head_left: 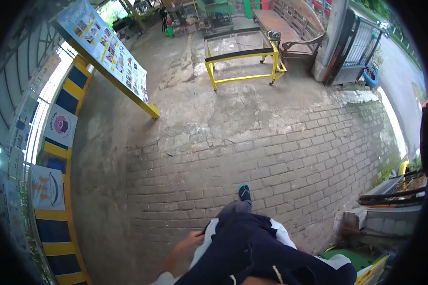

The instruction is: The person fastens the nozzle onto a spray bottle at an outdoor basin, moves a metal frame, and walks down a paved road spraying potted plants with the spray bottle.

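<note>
1. The left hand (193,237) is being held low, just beside the dark-and-white top (235,240); its fingers are being seen partly curled, but whether cloth is being gripped cannot be told. The right hand is not being shown.
2. The top is being worn over the person's front, its pale drawstring (277,274) being left hanging. It is being judged light, soft and hardly fragile, with little slip; its loose edge is being judged the easiest hold.
3. A sandalled foot (244,192) is being seen against the brick paving (290,164).
4. Well ahead, the floor is being partly blocked by a yellow wheeled frame (245,57); a wooden seat (290,26) is being seen beyond.
5. To the left, the space is being narrowed by a poster board (107,52); far right, the roadside is being bounded by a metal gate (359,47).
</note>
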Tool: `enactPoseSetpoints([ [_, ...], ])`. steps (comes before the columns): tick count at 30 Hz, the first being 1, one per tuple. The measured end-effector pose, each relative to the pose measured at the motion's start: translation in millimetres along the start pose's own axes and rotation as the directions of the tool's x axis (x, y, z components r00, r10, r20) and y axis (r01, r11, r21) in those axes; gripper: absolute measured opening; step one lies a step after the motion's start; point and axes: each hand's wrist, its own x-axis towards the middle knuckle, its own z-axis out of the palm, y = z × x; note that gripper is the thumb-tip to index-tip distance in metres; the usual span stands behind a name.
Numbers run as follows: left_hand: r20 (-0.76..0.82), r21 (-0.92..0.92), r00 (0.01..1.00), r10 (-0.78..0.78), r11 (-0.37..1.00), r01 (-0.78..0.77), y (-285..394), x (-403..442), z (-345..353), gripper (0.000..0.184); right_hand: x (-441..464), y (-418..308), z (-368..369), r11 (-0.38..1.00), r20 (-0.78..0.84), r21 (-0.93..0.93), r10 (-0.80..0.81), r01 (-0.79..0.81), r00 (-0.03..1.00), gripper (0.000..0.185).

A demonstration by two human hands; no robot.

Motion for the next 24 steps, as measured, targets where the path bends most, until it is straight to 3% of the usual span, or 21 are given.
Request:
enactPoseSetpoints([
  [2, 0.075, 0.236, 0.996, -0.040, 0.972, 0.022, 54, 10, -39, 0.034, 17, -47, 13, 0.987, 0.016, 0.130, -0.096, 0.093, 0.995, 0.042],
  [3, 0.124, 0.131, 0.992, -0.025, 0.991, 0.009, 66, 22, -56, 0.036, 27, -72, 0, 0.978, 0.159, 0.207, 0.003, -0.036, 0.987, 0.043],
  [6, 0.234, -0.131, 0.971, 0.040, 0.991, -0.009, 97, 45, -82, 0.044, 16, -169, -13, 0.964, 0.413, 0.239, 0.007, -0.115, 0.911, 0.043],
  [10, 0.267, -0.252, 0.958, 0.102, 0.967, -0.033, 184, 70, -111, 0.047, 58, -261, -6, 0.965, 0.445, 0.189, 0.083, -0.184, 0.892, 0.048],
  [11, 0.261, -0.273, 0.960, 0.099, 0.962, -0.025, 201, 87, -119, 0.047, 72, -294, -6, 0.992, 0.465, 0.048, 0.082, -0.118, 0.882, 0.054],
  [14, 0.210, -0.325, 0.974, 0.083, 0.946, -0.010, 256, 140, -142, 0.046, 129, -382, 13, 0.975, 0.380, 0.166, 0.077, -0.150, 0.922, 0.057],
  [16, 0.154, -0.363, 0.985, 0.075, 0.932, -0.014, 296, 169, -154, 0.045, 166, -458, 24, 0.973, 0.370, 0.224, -0.037, -0.051, 0.928, 0.054],
  [18, 0.084, -0.408, 0.994, 0.070, 0.913, -0.030, 342, 202, -169, 0.044, 198, -549, 37, 0.995, 0.365, 0.103, -0.036, -0.002, 0.930, 0.049],
  [21, -0.016, -0.477, 0.999, 0.051, 0.877, -0.052, 405, 225, -198, 0.043, 257, -653, 35, 0.996, 0.519, -0.005, 0.079, -0.090, 0.851, 0.040],
  [24, -0.085, -0.564, 0.995, 0.043, 0.821, -0.084, 452, 232, -227, 0.041, 278, -734, 48, 0.970, 0.564, -0.209, 0.221, -0.122, 0.795, 0.031],
])
